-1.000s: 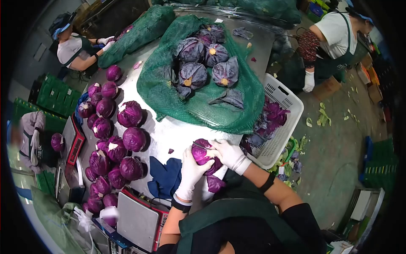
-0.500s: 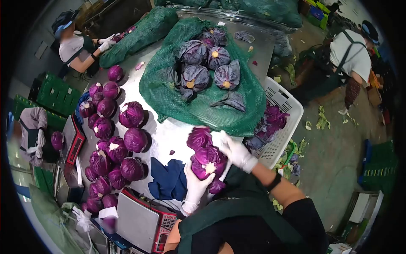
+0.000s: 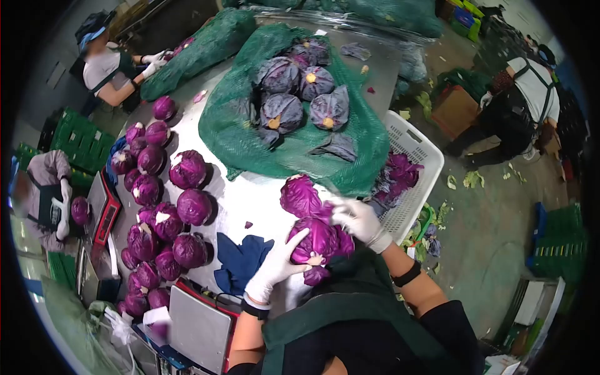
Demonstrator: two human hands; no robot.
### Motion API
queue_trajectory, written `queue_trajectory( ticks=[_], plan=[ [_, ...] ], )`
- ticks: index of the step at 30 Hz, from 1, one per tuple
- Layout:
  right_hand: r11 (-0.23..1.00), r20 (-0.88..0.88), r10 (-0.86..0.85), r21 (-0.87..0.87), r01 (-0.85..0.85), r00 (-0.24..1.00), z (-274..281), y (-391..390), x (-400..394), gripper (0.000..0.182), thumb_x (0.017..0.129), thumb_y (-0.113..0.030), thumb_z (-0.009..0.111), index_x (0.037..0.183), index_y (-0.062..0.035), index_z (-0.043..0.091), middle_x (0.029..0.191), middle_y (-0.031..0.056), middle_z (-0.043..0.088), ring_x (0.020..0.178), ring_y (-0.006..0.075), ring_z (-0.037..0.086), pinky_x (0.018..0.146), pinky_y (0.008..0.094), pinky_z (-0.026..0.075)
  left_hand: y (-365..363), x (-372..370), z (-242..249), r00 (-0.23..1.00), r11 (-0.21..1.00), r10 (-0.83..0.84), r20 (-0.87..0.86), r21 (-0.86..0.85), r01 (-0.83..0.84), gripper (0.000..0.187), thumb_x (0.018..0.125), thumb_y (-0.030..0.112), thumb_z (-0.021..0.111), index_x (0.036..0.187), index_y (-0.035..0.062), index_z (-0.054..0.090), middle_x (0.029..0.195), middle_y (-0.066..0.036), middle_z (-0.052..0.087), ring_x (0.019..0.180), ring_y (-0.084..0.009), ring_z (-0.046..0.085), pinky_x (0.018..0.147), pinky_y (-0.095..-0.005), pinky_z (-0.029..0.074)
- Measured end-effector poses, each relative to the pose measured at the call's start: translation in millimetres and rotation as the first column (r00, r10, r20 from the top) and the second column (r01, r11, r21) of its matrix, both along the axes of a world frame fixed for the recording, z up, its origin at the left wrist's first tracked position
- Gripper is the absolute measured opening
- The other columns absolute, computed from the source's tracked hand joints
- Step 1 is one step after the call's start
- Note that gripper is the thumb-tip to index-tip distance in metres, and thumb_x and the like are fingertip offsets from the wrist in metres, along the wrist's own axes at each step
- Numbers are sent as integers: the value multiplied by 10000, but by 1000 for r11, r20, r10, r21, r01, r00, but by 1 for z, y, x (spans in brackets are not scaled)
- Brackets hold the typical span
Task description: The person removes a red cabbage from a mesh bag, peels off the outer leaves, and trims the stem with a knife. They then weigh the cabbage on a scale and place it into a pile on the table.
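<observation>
A bright purple cabbage (image 3: 312,242) with a pale cut stem sits at the near edge of the metal table, with loose leaves around it. My left hand (image 3: 276,265), in a white glove, grips its left side. At its upper right, my gloved right hand (image 3: 359,222) has bent fingers at a purple leaf; the fingertips are partly blurred. A loose purple leaf (image 3: 301,196) stands above the cabbage. Beyond lies a green mesh bag (image 3: 294,159) with several dull, dark cabbages (image 3: 282,113) on it.
Several trimmed cabbages (image 3: 189,169) line the table's left side. A blue cloth (image 3: 240,262) and a scale (image 3: 199,325) are near my left arm. A white basket (image 3: 415,181) holds leaves at right. Co-workers are at upper left (image 3: 106,72), far left (image 3: 47,194) and right (image 3: 534,94).
The cabbage has turned in my left hand, which now lies over its left side. My right hand has moved slightly right and down. The right co-worker has shifted position beside a cardboard box.
</observation>
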State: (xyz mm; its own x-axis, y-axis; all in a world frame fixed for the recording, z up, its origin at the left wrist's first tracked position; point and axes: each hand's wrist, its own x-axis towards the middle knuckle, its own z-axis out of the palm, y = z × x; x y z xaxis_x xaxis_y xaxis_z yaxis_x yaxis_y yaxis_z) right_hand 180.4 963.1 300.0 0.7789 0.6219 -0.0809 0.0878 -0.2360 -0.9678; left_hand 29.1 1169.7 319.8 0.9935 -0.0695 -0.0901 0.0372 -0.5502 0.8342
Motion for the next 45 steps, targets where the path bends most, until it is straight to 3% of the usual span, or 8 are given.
queue_trajectory(
  ticks=[3, 5, 10, 13, 21, 33, 39, 45],
  plan=[
    [978, 748, 108, 39, -206, 654, -49, 30, 14, 442, 885, -247, 596, 1296, -112, 507, 946, 17, 612, 568, 47, 520, 476, 195, 420, 10, 20, 9, 988, 988, -145, 45, 70, 141, 925, 575, 140, 826, 1385, 136, 380, 1452, -165, 299, 1319, -345, 329, 1045, -385, 344],
    [943, -413, 207, -156, -293, 887, -17, 27, 14, 465, 898, -298, 573, 1324, -137, 476, 948, 17, 597, 536, 56, 500, 471, 206, 427, 19, 10, -9, 976, 978, 203, -73, -23, -205, 881, 589, 180, 832, 1347, 52, 403, 1362, -200, 418, 1252, -348, 421, 1012, -374, 378],
    [997, -377, -69, 3, 75, 924, -64, 20, -36, 351, 901, -258, 583, 1173, -53, 496, 969, 20, 563, 665, 54, 519, 482, 210, 422, -31, -4, -42, 799, 481, 577, -169, -721, -499, 679, 743, 98, 719, 1311, -12, 365, 1227, -154, 499, 1100, -231, 514, 936, -346, 427],
    [970, -584, -64, 153, 188, 809, -84, -10, -63, 355, 950, -246, 503, 1254, -64, 507, 802, 14, 600, 500, 30, 466, 447, 219, 404, -32, 1, -33, 801, 638, 560, -210, -508, -579, 803, 706, 165, 777, 1337, -12, 314, 1231, -151, 470, 1110, -244, 496, 972, -361, 400],
    [893, 451, 128, -439, 94, 883, -3, -3, -52, 659, 897, -390, 487, 1422, -61, 262, 1283, 277, 466, 735, 341, 655, 497, 370, 512, -67, 26, -10, 877, 790, 468, 109, 393, -471, 968, 557, 403, 836, 1283, -39, 374, 1214, -239, 479, 1132, -371, 474, 911, -437, 420],
    [799, 404, 177, -592, 109, 898, -60, -29, 40, 211, 919, -262, 430, 1027, -125, 550, 975, 114, 583, 771, 313, 628, 684, 400, 514, -63, 2, -17, 945, 877, 305, 120, 350, -328, 1105, 524, 408, 853, 1353, -44, 280, 1317, -254, 394, 1226, -411, 387, 1000, -474, 346],
    [933, -136, -260, -291, 213, 956, -26, -10, 11, 489, 899, -320, 546, 1316, -100, 415, 877, 202, 640, 798, 353, 635, 680, 409, 482, -55, -15, -28, 805, 807, 583, 107, 41, -590, 1016, 531, 276, 876, 1324, -25, 315, 1249, -210, 404, 1151, -342, 436, 996, -402, 351],
    [923, 340, 89, -381, 51, 936, -30, 7, -70, 804, 883, -393, 519, 1460, -83, 52, 1337, 323, 369, 875, 385, 628, 713, 418, 521, -65, 1, -23, 766, 759, 637, 82, 107, -643, 955, 571, 350, 847, 1289, -30, 345, 1175, -218, 442, 1102, -345, 448, 944, -417, 376]
  ],
)
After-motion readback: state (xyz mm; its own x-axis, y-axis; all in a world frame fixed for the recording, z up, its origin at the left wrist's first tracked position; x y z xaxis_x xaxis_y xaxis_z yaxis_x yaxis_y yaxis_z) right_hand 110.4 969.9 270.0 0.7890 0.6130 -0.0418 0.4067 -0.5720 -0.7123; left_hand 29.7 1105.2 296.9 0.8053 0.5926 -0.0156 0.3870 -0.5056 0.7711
